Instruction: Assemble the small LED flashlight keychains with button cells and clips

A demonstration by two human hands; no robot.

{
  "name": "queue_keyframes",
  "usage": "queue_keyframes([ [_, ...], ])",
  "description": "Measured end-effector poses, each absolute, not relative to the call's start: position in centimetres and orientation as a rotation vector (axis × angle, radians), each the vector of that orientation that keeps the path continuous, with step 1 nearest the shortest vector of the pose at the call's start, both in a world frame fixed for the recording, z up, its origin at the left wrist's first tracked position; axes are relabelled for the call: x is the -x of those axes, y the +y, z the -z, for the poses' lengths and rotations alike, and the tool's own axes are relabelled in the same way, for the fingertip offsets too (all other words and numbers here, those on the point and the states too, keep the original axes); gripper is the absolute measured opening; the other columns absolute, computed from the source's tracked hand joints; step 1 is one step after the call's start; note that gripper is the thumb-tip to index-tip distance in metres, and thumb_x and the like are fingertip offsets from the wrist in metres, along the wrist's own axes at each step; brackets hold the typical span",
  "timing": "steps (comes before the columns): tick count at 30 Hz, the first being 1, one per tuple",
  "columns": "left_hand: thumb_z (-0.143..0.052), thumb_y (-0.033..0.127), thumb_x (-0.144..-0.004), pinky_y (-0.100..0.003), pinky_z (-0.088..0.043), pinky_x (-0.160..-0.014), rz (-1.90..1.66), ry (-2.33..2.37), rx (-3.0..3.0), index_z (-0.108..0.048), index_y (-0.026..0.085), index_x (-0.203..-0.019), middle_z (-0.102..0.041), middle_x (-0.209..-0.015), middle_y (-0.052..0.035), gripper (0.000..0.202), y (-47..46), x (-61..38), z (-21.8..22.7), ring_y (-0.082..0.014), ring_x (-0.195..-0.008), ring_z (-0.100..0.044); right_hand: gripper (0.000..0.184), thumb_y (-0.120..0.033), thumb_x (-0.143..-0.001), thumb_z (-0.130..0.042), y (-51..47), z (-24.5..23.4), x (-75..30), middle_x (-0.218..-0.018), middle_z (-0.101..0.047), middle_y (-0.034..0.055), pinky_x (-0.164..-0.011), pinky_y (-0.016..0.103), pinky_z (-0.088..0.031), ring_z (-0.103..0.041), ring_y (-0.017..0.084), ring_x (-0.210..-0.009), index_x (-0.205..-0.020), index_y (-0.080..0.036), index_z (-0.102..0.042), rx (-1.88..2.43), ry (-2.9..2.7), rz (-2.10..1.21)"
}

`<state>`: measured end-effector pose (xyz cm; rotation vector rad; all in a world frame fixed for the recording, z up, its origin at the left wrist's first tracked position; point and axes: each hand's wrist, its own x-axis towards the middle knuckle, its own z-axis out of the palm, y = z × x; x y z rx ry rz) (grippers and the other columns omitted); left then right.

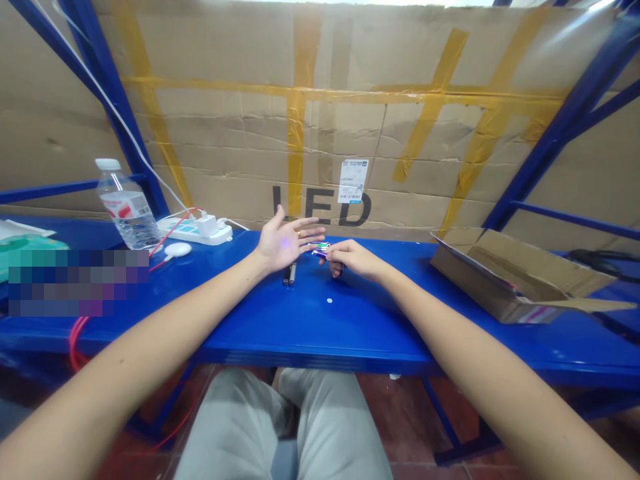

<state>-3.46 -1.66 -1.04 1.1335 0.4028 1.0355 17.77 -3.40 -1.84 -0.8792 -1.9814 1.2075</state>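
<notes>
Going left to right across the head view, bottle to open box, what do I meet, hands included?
Clear plastic bottle, white power strip, open left hand, right hand pinching a small shiny object, open cardboard box.

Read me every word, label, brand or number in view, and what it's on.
"LED": large dark letters on the tall cardboard.
White barcode label on that cardboard: print too small to read.
Plastic bottle label: too blurred.
Shiny item in the right hand: nothing legible.
Open carton: nothing legible.
</notes>
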Motion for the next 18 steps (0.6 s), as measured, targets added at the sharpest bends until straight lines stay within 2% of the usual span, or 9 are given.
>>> queue_keyframes([
  [6,-0.029,0.076,-0.088,-0.051,-0.045,-0.102,-1.049,0.421,-1.119,-0.061,0.009,-0.13,-0.064,-0.129,-0.0248,0.085,-1.64,3.45,1.07,-0.038,-0.124,-0.058,0.018,-0.026,-0.08,-0.057,-3.27,1.76,-17.89,-0.048,-0.053,-0.0029,-0.056,0.027,-0.044,-0.054,0.013,-0.048,-0.077,-0.013,-0.069,0.892,-1.982,-1.223],
  [18,-0.027,0.077,-0.088,-0.052,-0.046,-0.102,-1.025,0.415,-1.15,-0.061,0.011,-0.132,-0.066,-0.127,-0.0231,0.086,-1.65,3.51,1.04,-0.0375,-0.121,-0.06,0.019,-0.027,-0.08,-0.057,-3.11,1.9,-17.92,-0.049,-0.054,-0.0025,-0.056,0.027,-0.045,-0.053,0.012,-0.048,-0.077,-0.013,-0.069,0.904,-1.987,-1.224],
])
